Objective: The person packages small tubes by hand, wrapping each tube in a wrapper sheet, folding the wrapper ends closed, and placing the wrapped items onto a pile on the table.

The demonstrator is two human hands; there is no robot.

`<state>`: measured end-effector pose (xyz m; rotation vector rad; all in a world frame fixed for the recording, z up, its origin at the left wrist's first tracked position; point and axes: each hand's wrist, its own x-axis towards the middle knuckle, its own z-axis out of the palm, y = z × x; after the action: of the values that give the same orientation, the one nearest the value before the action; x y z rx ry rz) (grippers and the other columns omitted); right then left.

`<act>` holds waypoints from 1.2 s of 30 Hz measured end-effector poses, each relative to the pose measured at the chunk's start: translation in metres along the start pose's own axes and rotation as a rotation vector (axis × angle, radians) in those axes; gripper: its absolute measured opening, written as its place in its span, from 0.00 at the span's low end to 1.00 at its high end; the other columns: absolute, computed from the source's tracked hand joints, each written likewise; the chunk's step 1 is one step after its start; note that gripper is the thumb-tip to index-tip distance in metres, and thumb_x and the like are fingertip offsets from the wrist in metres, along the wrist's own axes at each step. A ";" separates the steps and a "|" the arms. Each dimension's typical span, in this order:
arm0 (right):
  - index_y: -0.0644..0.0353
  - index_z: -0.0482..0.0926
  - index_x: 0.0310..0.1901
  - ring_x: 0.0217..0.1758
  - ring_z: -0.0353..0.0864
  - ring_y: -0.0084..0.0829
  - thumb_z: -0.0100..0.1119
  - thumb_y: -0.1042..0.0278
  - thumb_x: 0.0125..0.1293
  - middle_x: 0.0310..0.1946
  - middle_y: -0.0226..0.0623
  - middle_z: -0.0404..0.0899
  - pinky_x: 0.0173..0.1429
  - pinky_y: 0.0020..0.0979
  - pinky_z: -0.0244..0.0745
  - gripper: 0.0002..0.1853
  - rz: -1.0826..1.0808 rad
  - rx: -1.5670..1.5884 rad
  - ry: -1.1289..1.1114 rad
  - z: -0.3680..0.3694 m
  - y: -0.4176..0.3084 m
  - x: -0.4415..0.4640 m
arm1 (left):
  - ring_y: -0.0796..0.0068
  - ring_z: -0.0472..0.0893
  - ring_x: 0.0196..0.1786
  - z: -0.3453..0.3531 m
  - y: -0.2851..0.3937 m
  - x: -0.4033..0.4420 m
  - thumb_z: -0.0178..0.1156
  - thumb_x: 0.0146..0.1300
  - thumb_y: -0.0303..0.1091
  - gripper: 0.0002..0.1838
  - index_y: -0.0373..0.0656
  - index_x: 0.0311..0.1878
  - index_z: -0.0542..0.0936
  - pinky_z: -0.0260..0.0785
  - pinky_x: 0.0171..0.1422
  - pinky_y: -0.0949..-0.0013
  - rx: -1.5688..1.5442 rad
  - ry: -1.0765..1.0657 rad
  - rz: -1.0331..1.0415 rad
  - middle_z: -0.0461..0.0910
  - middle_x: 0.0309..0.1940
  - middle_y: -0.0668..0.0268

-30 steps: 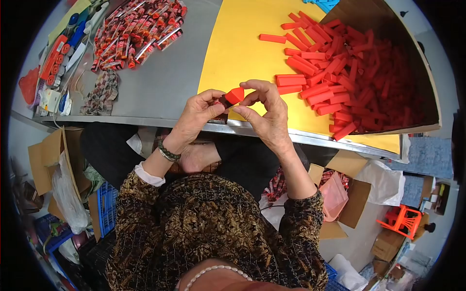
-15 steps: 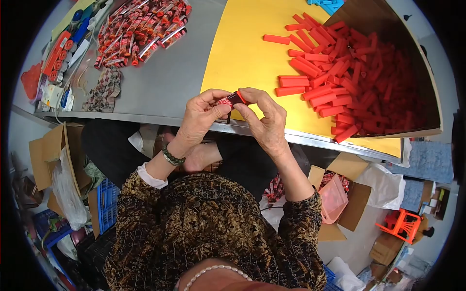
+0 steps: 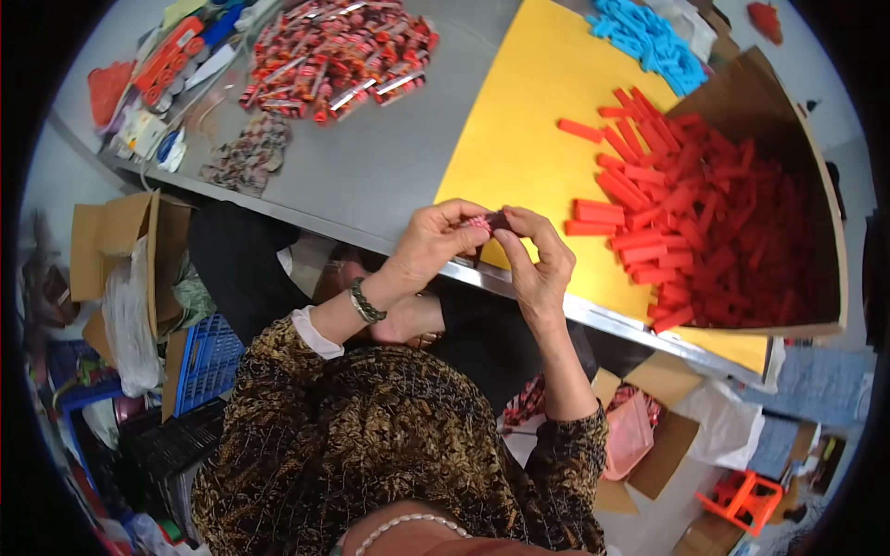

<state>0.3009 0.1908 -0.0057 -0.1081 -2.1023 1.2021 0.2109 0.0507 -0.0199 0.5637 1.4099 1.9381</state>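
Observation:
My left hand (image 3: 431, 246) and my right hand (image 3: 540, 264) meet above the table's front edge. Between their fingertips is a small dark printed wrapper (image 3: 498, 221) with a pink-red pattern. The left thumb and fingers pinch its patterned end, and the right thumb and fingertips close on its dark end. The fingers cover much of it, so I cannot see whether anything is inside. To the right, red three-sided sticks (image 3: 640, 208) spill from a cardboard box (image 3: 811, 120) onto a yellow sheet (image 3: 505, 102). Shiny wrapped pieces (image 3: 343, 56) are heaped at the far left.
Light-blue sticks (image 3: 649, 42) lie at the back right. A crumpled checked cloth (image 3: 250, 153) and a red tool-like item (image 3: 169, 60) are at the table's left. Below the metal table edge (image 3: 371, 239) stand an open carton (image 3: 667, 454), a blue crate (image 3: 206, 366) and an orange stool (image 3: 742, 500).
The view has shifted, so the table appears turned and lower, with more blue sticks showing. Both hands still hold the wrapper; the red end visible earlier at the right fingers no longer shows.

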 end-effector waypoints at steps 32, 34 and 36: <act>0.59 0.81 0.47 0.49 0.78 0.43 0.63 0.75 0.57 0.46 0.39 0.82 0.53 0.38 0.75 0.15 0.009 -0.916 -0.240 -0.117 0.089 0.044 | 0.55 0.74 0.41 -0.039 -0.005 0.022 0.67 0.49 0.28 0.11 0.40 0.35 0.77 0.65 0.51 0.57 1.153 -0.227 0.488 0.73 0.29 0.59; 0.58 0.81 0.48 0.54 0.75 0.43 0.63 0.74 0.56 0.49 0.38 0.80 0.56 0.38 0.72 0.16 0.001 -0.912 -0.317 -0.125 0.097 0.046 | 0.56 0.74 0.40 -0.039 -0.002 0.026 0.68 0.48 0.28 0.10 0.40 0.33 0.77 0.66 0.49 0.58 1.157 -0.269 0.407 0.73 0.28 0.60; 0.58 0.81 0.49 0.55 0.74 0.42 0.63 0.73 0.56 0.49 0.38 0.80 0.58 0.38 0.71 0.16 -0.001 -0.914 -0.374 -0.127 0.099 0.047 | 0.56 0.75 0.39 -0.040 -0.002 0.029 0.69 0.48 0.29 0.09 0.40 0.31 0.78 0.67 0.47 0.59 1.154 -0.284 0.289 0.75 0.28 0.61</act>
<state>0.3175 0.3575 -0.0166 -0.3079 -2.8281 0.1734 0.1645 0.0461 -0.0357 1.5406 2.2421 0.9645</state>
